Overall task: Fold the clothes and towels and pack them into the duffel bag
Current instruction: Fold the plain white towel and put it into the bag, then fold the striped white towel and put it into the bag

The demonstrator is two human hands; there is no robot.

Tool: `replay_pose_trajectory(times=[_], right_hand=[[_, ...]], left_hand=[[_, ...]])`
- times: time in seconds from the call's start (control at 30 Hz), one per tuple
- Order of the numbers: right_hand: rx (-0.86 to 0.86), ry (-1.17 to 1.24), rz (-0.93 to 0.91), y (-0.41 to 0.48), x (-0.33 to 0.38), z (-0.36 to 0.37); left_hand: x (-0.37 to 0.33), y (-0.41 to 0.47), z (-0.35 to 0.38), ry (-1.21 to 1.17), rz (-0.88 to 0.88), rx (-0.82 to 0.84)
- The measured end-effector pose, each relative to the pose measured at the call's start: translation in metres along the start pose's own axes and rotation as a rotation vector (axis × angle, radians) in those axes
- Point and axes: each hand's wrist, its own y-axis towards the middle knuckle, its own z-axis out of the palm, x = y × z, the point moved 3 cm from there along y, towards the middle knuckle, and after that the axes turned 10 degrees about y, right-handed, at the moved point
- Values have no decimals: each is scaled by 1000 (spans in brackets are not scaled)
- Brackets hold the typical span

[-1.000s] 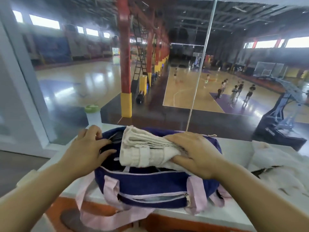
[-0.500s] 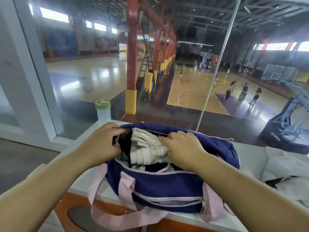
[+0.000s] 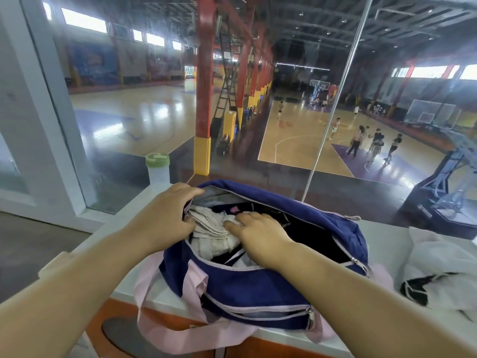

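Fingers [image 3: 233,224] of right hand [image 3: 260,236] press flat on folded towel [image 3: 209,226] inside duffel bag [image 3: 258,288] at worktop [image 3: 382,244] front edge; left hand [image 3: 165,220] grips bag rim. We should push towel down evenly, keeping folds flat.

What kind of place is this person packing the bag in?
Most likely a viewing ledge behind glass, above an indoor sports hall. Below lie wooden basketball courts, a hoop stand and a group of players.
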Motion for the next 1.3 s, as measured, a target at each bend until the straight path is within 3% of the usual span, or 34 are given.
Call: replay_pose_trajectory(times=[0.2,0.3,0.43,0.67,1.07,1.3], right_hand=[[12,164,-2,-24,-12,-20],[-54,213,-18,-52,-17,-40],[-87,260,36,-102,-36,-60],[-20,279,318,-203,-105,-53],[-10,306,958,-362,-252,21],[-34,437,1084,-393,-307,53]], left_hand=[[-11,-11,-8,203,-16,-63],[-27,-14,-15,231,72,-132],[-66,-12,-16,177,195,-104],[-163,3,25,54,331,72],[-340,36,150,-67,581,295],[-403,73,228,-163,545,395]])
